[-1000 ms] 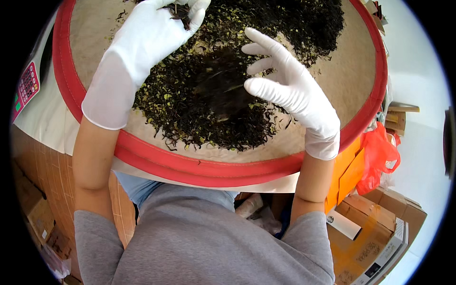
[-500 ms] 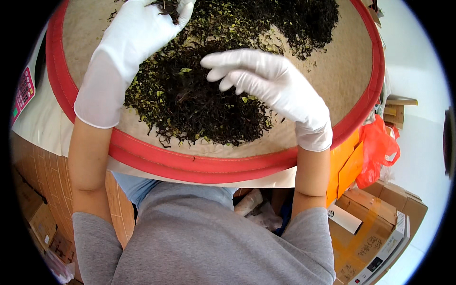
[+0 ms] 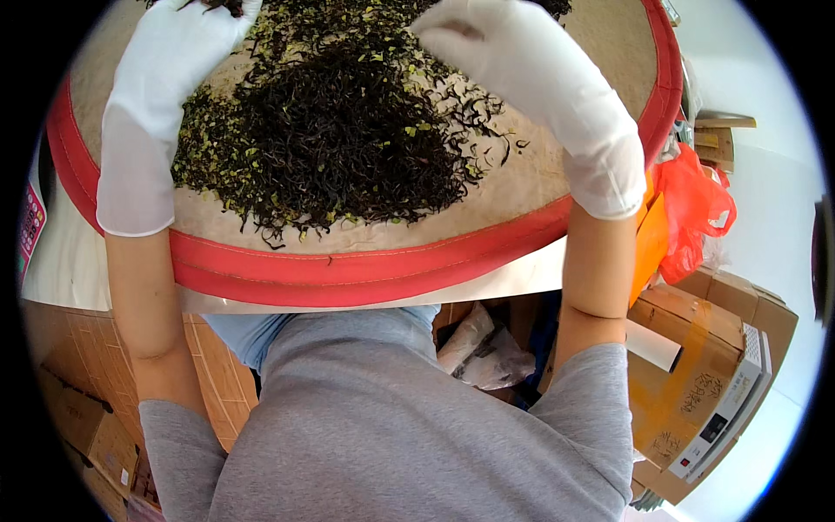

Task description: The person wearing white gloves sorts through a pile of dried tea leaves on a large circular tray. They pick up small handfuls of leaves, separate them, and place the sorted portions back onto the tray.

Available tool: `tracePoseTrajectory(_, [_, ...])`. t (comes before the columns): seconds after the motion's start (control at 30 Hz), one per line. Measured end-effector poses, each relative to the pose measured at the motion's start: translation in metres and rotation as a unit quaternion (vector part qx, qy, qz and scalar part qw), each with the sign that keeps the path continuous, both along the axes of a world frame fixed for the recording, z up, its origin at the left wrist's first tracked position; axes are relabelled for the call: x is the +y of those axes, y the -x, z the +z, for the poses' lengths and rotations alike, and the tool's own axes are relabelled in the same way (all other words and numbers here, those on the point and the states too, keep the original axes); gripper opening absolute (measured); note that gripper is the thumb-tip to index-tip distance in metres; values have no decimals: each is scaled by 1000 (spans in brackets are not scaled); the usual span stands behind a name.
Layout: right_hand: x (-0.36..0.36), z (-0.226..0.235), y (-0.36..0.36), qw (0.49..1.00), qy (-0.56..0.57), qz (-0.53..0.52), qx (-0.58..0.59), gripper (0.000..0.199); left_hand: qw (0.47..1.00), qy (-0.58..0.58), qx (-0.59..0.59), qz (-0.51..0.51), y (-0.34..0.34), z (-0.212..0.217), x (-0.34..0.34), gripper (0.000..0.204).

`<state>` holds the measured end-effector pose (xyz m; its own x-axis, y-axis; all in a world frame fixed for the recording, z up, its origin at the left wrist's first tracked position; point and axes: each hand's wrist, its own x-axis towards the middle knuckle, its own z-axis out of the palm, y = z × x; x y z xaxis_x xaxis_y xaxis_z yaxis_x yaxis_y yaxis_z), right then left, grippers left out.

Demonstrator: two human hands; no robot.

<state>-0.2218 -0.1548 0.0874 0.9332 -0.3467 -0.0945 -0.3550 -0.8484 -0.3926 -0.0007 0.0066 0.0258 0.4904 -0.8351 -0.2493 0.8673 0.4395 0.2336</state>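
Observation:
A wide round tray with a red cloth rim and a beige surface carries a heap of dark, twisted dried leaves, which look like tea, with yellow-green bits mixed in. At the upper left, my left hand, in a white glove, is closed around some dark leaves; its fingertips run past the picture's top edge. My right hand, gloved in white too, is over the far right side of the heap, slightly blurred. Its fingers are curled together and pointing down-left; whatever they may pinch is hidden.
The tray rests on a pale table. To the right are a red plastic bag, cardboard boxes, a white roll and a white device with a panel. More boxes stand on the wood-look floor at lower left.
My right hand has moved up and away from the heap's middle, and its fingers have gone from stretched to curled. My left hand has shifted left. The view has shifted, uncovering more of the leaves.

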Motion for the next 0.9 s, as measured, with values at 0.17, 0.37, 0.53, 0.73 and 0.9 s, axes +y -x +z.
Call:
tracePoseTrajectory(0.17, [40, -18, 44, 994, -5, 56, 95, 89, 1000, 19, 20, 4, -4, 3, 6, 15])
tracePoseTrajectory(0.37, [80, -59, 55, 997, 15, -16, 76, 83, 1000, 10, 18, 19, 5, 7, 3, 13])
tracePoseTrajectory(0.53, [63, -50, 38, 997, -66, -13, -42, 62, 999, 19, 27, 6, 2, 4, 7, 13])
tracePoseTrajectory(0.73, [62, -2, -3, 977, -190, -56, -82, 61, 999, 42, 22, -10, -4, -5, 7, 14])
tracePoseTrajectory(0.9, [54, 31, -19, 962, -260, -68, -41, 60, 1000, 25, 16, -4, -3, -4, 6, 13])
